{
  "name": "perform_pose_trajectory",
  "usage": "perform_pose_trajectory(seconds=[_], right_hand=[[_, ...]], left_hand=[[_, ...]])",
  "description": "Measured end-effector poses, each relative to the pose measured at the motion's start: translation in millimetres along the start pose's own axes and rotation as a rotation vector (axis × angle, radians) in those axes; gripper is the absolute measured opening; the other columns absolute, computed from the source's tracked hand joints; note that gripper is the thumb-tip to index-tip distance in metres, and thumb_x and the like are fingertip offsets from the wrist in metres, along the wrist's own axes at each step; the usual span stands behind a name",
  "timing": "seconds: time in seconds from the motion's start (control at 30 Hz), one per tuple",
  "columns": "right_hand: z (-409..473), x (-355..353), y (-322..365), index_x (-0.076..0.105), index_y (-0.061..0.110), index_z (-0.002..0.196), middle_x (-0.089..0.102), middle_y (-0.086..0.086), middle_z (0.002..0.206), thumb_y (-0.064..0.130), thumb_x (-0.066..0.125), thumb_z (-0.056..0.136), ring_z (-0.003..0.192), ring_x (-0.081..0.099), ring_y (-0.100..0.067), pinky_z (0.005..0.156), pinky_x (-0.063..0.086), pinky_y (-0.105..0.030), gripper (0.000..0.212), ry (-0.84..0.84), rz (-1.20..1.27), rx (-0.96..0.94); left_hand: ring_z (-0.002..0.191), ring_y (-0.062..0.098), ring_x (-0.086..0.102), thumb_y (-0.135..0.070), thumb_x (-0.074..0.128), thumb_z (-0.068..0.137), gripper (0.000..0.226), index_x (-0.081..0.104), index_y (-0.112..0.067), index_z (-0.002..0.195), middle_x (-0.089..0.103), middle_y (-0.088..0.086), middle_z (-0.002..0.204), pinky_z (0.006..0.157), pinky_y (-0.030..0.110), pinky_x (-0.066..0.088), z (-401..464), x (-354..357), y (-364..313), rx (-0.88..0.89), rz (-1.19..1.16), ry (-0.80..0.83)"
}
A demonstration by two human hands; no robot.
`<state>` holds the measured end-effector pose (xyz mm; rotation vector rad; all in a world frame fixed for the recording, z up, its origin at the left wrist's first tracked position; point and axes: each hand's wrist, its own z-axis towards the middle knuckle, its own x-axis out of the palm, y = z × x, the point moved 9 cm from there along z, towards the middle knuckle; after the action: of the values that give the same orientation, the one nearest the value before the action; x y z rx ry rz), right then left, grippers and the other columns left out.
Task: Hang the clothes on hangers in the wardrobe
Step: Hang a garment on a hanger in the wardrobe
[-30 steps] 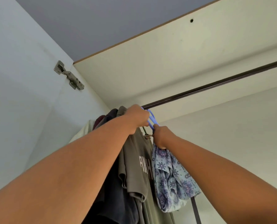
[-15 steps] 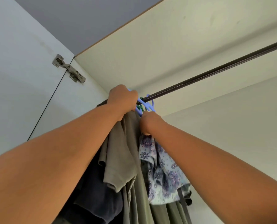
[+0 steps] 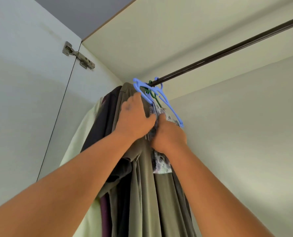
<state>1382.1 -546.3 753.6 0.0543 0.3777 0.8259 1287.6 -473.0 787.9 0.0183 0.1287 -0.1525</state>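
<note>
A blue hanger [image 3: 161, 98] hooks over the dark rail [image 3: 227, 53] at its left end, carrying a floral garment [image 3: 160, 161]. Just below the rail, the left hand [image 3: 135, 119] presses flat-fingered against an olive shirt [image 3: 142, 185], holding it off the hanger. The right hand [image 3: 169, 134] curls into the floral cloth. A green hanger [image 3: 153, 95], dark clothes [image 3: 101, 124] and a pale garment [image 3: 84, 134] crowd left of the rail's end; a door hinge [image 3: 78, 55] sits farther left.
</note>
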Motion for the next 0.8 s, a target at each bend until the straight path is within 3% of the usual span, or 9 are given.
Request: perform_pose_trajectory(seconds=[0.07,0.17,0.3,0.53,0.67,0.8], right_hand=[[-18.7,-8.6,3.8,0.031,0.019,0.129,0.053,-0.003,0.092,0.022,0.060,0.083,0.084,0.056,-0.027,0.055,0.034,-0.030,0.054,-0.019,0.108,-0.041],[-48.9,-19.8,7.4,0.036,0.018,0.126,0.055,-0.006,0.105,0.029,0.054,0.088,0.093,0.054,-0.029,0.065,0.037,-0.032,0.044,-0.165,0.240,-0.099],[-93.7,-9.6,13.1,0.044,0.017,0.121,0.054,-0.007,0.114,0.036,0.051,0.089,0.101,0.051,-0.031,0.077,0.041,-0.039,0.038,-0.280,0.320,-0.127],[-189.5,16.5,56.4,0.053,0.019,0.114,0.056,-0.002,0.111,0.026,0.055,0.076,0.101,0.048,-0.028,0.079,0.033,-0.033,0.039,-0.350,0.654,-0.031],[-255.8,48.4,110.8,0.053,0.019,0.116,0.050,-0.003,0.120,0.025,0.059,0.075,0.108,0.043,-0.028,0.079,0.034,-0.037,0.042,-0.244,0.661,-0.027],[-328.0,72.1,164.2,0.055,0.020,0.115,0.050,-0.005,0.122,0.024,0.059,0.074,0.113,0.044,-0.030,0.080,0.036,-0.040,0.042,-0.090,0.642,-0.099]], left_hand=[[0.120,0.032,0.045,-0.032,0.061,0.085,0.065,0.039,-0.005,0.141,0.052,0.011,0.133,0.099,0.038,0.035,-22.9,-7.3,-12.2,0.117,0.172,-0.092],[0.122,0.033,0.049,-0.036,0.056,0.080,0.058,0.051,-0.009,0.132,0.060,0.008,0.126,0.099,0.046,0.037,-56.7,-22.1,-24.7,0.225,0.331,-0.239],[0.131,0.027,0.043,-0.035,0.056,0.078,0.059,0.052,-0.014,0.133,0.057,0.002,0.132,0.111,0.048,0.025,-105.1,-33.6,-25.9,0.249,0.468,-0.223],[0.134,0.028,0.039,-0.035,0.054,0.082,0.062,0.047,-0.014,0.140,0.049,0.003,0.143,0.114,0.049,0.019,-207.6,-98.4,17.9,0.146,0.759,-0.112],[0.139,0.029,0.031,-0.036,0.052,0.083,0.067,0.038,-0.014,0.145,0.042,0.005,0.148,0.116,0.049,0.011,-270.8,-153.5,66.9,-0.031,0.971,0.026],[0.139,0.029,0.030,-0.036,0.053,0.083,0.070,0.037,-0.012,0.146,0.040,0.008,0.150,0.116,0.051,0.014,-347.7,-208.4,94.4,-0.192,1.105,0.120]])
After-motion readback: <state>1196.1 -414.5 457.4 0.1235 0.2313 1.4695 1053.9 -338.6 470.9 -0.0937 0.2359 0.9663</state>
